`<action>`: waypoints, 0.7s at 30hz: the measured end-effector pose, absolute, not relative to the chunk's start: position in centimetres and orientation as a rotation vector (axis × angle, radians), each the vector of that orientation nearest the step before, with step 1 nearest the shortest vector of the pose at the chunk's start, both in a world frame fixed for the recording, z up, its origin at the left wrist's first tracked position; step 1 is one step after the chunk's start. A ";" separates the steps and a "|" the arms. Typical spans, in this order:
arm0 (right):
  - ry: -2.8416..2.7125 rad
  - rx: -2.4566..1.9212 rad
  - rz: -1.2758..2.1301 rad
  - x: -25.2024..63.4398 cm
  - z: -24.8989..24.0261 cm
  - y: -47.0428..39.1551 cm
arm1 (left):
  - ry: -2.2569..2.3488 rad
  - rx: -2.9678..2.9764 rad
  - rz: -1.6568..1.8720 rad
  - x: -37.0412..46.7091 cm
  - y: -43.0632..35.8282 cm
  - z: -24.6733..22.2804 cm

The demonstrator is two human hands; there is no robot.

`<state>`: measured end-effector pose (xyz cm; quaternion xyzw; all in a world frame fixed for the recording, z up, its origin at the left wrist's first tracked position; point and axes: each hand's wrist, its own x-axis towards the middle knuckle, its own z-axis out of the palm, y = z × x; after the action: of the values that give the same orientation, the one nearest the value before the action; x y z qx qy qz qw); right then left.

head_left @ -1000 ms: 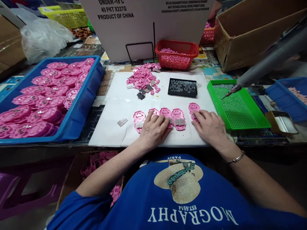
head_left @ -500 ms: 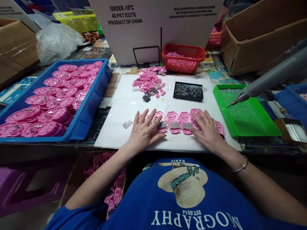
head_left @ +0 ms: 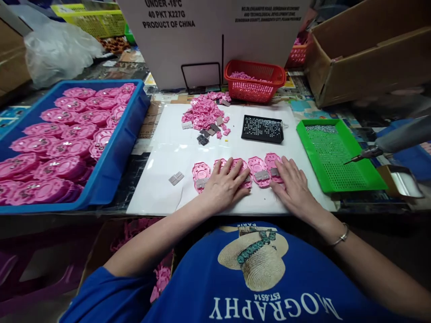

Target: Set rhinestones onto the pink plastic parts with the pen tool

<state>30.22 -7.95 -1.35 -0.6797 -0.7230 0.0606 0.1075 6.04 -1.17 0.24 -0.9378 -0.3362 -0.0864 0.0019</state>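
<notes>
Several pink plastic casings [head_left: 202,170] lie in a row on the white work sheet [head_left: 155,197], each visible one bearing a grey metal plate. My left hand [head_left: 225,184] rests palm down over the middle casings, fingers spread, hiding much of them. Fingers outstretched, my right hand [head_left: 291,186] lies at the row's right end, partly covering a pink casing [head_left: 272,160]. Between the hands another pink casing [head_left: 258,168] shows uncovered. Left of the row lies a loose grey plate [head_left: 176,178] on the sheet.
Stacked pink casings fill a blue tray [head_left: 116,179] at left. Behind the row are a heap of pink parts [head_left: 205,112], a black screw tray [head_left: 262,139] and a red basket [head_left: 256,94]. A green tray [head_left: 367,179] stands at right, with an electric screwdriver [head_left: 387,146] hanging over it.
My left hand has slid right along the row, uncovering the leftmost casing. My right hand stays at the right end. The screwdriver has swung right and slightly down; the camera view has shifted slightly.
</notes>
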 end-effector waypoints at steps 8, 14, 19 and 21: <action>-1.921 -1.729 0.012 30.6 5.1 -3.3 | -1.020 -2.931 -0.336 5.9 -0.9 0.7; -1.938 -1.763 -0.016 27.4 12.3 9.7 | -0.757 -3.030 -0.417 11.2 -1.4 1.8; -1.890 -1.862 -0.061 24.9 12.8 21.3 | -0.592 -3.061 -0.467 14.1 -1.4 0.7; -1.833 -1.940 -0.092 24.9 12.2 24.5 | -0.599 -3.072 -0.473 14.0 -1.0 0.5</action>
<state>24.91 24.53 12.19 -0.7063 -0.6674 -0.0337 0.2335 13.98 -1.03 0.55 -0.9704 -0.1892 -0.1493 -0.0120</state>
